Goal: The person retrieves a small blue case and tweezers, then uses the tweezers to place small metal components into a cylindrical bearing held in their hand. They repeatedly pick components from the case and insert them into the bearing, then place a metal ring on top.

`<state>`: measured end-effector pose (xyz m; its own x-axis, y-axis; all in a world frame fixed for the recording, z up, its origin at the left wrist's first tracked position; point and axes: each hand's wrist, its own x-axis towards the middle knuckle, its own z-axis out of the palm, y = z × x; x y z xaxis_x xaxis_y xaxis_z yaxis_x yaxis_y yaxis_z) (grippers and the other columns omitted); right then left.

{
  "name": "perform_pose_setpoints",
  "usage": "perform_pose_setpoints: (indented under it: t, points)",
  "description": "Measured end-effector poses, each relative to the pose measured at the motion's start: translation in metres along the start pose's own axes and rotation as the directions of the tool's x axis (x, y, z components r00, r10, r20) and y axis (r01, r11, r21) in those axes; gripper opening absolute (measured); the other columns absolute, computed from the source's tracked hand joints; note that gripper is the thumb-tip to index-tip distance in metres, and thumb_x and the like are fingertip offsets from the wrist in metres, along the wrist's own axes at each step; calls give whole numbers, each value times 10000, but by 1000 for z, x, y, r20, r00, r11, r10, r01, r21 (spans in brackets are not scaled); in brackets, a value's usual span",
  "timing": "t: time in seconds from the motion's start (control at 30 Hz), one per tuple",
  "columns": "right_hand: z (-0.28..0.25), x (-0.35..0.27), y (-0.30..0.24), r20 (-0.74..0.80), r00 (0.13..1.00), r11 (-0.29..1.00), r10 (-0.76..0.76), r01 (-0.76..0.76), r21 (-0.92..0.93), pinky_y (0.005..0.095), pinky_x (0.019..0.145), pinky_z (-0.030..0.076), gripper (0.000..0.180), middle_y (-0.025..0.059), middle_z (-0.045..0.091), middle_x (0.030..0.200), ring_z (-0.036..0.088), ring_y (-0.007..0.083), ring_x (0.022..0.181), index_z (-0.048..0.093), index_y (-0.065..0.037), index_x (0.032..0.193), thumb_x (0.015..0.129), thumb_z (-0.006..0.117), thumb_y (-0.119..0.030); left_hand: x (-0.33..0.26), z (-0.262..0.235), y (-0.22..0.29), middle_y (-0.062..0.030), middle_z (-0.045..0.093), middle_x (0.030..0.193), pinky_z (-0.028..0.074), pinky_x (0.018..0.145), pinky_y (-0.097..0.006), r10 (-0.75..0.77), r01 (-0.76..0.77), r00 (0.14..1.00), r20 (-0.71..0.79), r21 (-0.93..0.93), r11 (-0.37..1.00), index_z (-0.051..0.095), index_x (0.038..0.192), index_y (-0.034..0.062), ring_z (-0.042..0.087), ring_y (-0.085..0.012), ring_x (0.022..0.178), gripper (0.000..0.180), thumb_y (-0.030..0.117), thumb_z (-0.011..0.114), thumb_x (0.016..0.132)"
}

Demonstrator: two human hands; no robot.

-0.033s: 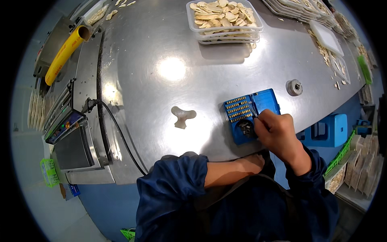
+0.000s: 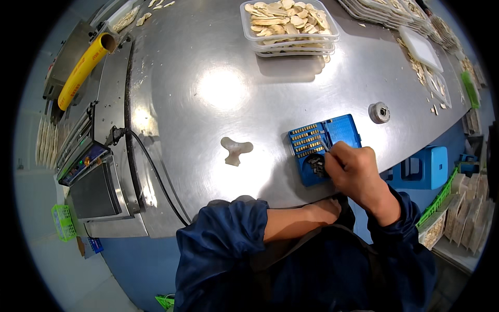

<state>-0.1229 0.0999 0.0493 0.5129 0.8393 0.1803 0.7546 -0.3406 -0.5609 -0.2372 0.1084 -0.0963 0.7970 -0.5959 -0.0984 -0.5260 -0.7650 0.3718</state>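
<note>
Near the front edge of the metal table lies a blue case (image 2: 343, 129). Rows of small brass-coloured pieces (image 2: 306, 140) fill its upper left part, and loose dark grey pieces (image 2: 315, 165) lie in a round hollow below them. My right hand (image 2: 353, 169) is closed in a pinch on slim metal tweezers (image 2: 326, 147), whose tips point at the right end of the rows. Whether the tips hold a piece is too small to tell. Below the case, my left hand (image 2: 327, 211) rests at the table edge, its fingers mostly hidden.
A round metal part (image 2: 380, 113) sits right of the case. Stacked clear tubs (image 2: 291, 38) of pale dried slices stand at the back. Left are a dark power cable (image 2: 156, 177), a yellow tube (image 2: 86, 70) and a machine (image 2: 91, 161). A blue stool (image 2: 434, 167) stands beyond the right edge.
My right hand and the tweezers have shifted very slightly to the left over the case. My left hand and the case stay where they were.
</note>
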Motion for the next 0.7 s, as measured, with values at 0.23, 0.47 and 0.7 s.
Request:
perform_pose_setpoints:
  t: [0.23, 0.47, 0.7]
  points:
    - [16, 11, -7, 1, 995, 995, -97, 97, -17, 348, 361, 395, 175, 125, 473, 448, 501, 269, 365, 471, -31, 602, 741, 576, -15, 3, 24, 1, -221, 630, 957, 472, 784, -383, -60, -37, 955, -291, -319, 947, 625, 986, -49, 610, -299, 883, 305, 141, 444, 832]
    - [19, 14, -6, 21, 996, 993, -91, 93, -68, 370, 373, 403, 172, 136, 482, 451, 506, 285, 371, 473, -31, 616, 753, 578, -41, 6, 36, -2, -229, 637, 942, 476, 753, -392, -78, -26, 947, -311, -319, 948, 643, 937, -51, 621, -315, 849, 303, 138, 430, 833]
    - [22, 16, -4, 25, 997, 995, -68, 70, -64, 375, 384, 412, 165, 140, 495, 459, 522, 294, 390, 484, -28, 623, 755, 581, -46, 4, 17, -1, -225, 637, 965, 471, 782, -392, -125, 51, 973, -195, -347, 937, 640, 949, -48, 617, -312, 890, 306, 145, 425, 846]
